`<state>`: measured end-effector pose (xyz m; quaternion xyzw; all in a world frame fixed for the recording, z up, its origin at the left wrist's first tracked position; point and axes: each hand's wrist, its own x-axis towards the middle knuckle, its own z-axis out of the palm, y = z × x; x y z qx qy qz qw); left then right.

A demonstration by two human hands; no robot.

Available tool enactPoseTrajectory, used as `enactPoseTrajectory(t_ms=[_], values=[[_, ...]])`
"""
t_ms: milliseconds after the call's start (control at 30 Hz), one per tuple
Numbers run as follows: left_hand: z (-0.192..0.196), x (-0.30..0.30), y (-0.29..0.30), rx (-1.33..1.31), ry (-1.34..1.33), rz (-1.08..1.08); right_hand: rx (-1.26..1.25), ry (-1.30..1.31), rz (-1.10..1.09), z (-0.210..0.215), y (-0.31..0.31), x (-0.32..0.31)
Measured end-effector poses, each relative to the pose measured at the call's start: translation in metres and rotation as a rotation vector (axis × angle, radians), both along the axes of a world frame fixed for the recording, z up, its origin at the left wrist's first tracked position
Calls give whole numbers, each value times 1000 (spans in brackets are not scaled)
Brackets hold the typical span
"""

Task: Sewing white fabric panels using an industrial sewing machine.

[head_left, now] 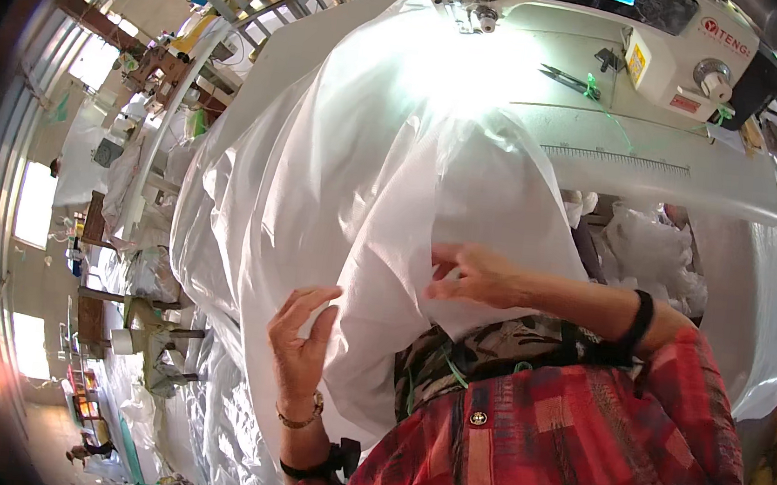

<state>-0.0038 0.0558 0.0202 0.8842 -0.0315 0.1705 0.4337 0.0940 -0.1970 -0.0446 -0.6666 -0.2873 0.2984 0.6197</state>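
Around us is a workshop with cluttered benches off to the left, and in front stands a pale table (652, 128) carrying a sewing machine (679, 41), ahead of both hands. Dark snips (568, 79) lie ahead of the right hand and a little to its right. Our white sheet (321, 171) spreads ahead of and between the hands, its long folds running from the lit area below the machine down toward our lap. One upright fold edge comes down right to the fingertips of the right hand (474, 277), which is nearer the machine; its thumb and fingers look parted, but we cannot tell whether they pinch that edge. The left hand (300, 337) is lower, closer to our body, released, with thumb and fingers apart beside the sheet's nearer folds, and the fold edge lies ahead and to its right.
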Motion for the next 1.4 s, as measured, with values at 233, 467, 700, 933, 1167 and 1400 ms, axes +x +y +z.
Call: enactPoseTrajectory(t_ms=[233, 467, 700, 933, 1167, 1400], values=[[13, 25, -45, 119, 274, -309, -130, -273, 197, -10, 50, -50], [-5, 33, -47, 246, 349, -312, -272, -935, 234, 10, 29, -58], [-10, 37, -40, -375, 337, -115, -825, -763, 316, -36, -17, -19], [-7, 43, -44, -499, 264, -21, -430, -564, 2, -39, -19, -12], [-4, 43, -52, -444, 185, -71, 1, 129, -302, -13, 35, -6], [2, 45, -42, -299, 150, -59, 322, 276, -183, 21, 25, -36]])
